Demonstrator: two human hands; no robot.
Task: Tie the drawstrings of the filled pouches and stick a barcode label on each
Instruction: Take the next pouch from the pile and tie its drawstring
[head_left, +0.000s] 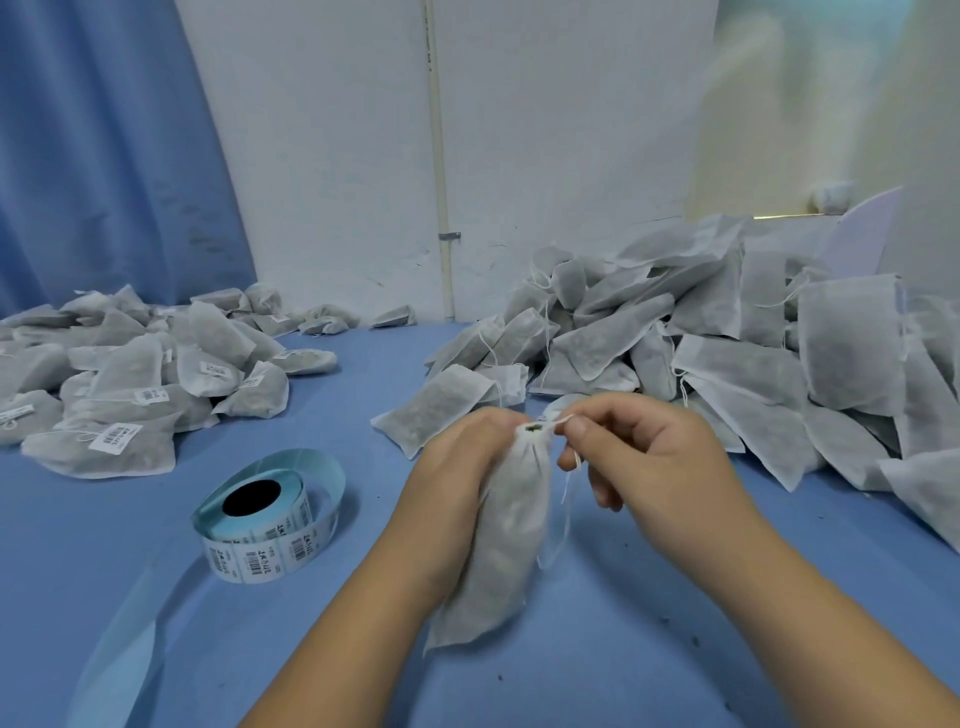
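Note:
My left hand (457, 467) grips a filled white pouch (506, 540) upright by its gathered neck, above the blue table. A small dark gap shows at the cinched mouth. My right hand (649, 452) pinches the thin white drawstring (563, 499) right beside the neck, and the loose ends hang down between my hands. A roll of barcode labels (260, 525) on pale blue backing lies on the table to the left of my hands.
A heap of unlabelled filled pouches (727, 343) covers the right side of the blue table (104, 519). Pouches with barcode labels (130, 374) are piled at the left. A strip of empty label backing (119, 644) trails toward the front left. A white wall stands behind.

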